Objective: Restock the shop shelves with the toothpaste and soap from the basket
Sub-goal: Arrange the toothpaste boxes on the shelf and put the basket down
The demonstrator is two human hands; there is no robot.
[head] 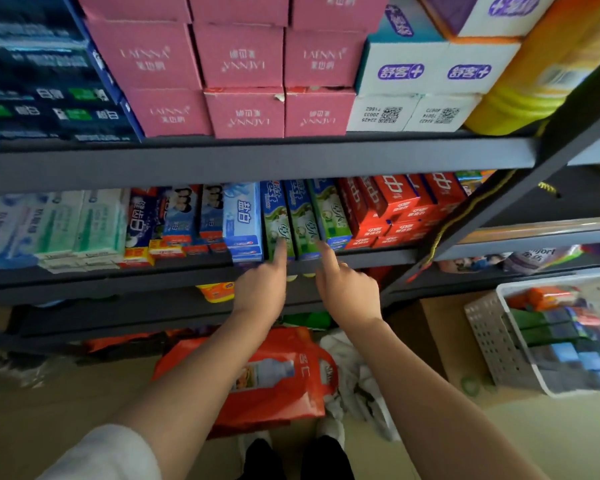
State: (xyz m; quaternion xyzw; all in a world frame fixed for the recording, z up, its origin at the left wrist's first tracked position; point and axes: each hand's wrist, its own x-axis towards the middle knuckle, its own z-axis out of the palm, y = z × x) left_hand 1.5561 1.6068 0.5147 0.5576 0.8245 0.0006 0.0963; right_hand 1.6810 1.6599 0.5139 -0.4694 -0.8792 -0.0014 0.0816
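Green toothpaste boxes (303, 220) stand on end in a row on the middle shelf (371, 256), between a light blue box (242, 221) and red boxes (399, 209). My left hand (262, 287) has its index finger stretched out, its tip pressing the front end of one green box. My right hand (347, 289) does the same on the neighbouring green box. Neither hand holds anything; the other fingers are curled. A grey perforated basket (492, 337) at the right holds several boxes in orange, green and blue.
Pink, dark blue and white cartons fill the shelf above. A dark slanted shelf post (492, 216) runs between the toothpaste and the basket. An orange bag (291, 389) and white cloth lie on the floor by my feet. The basket sits on a cardboard box (440, 327).
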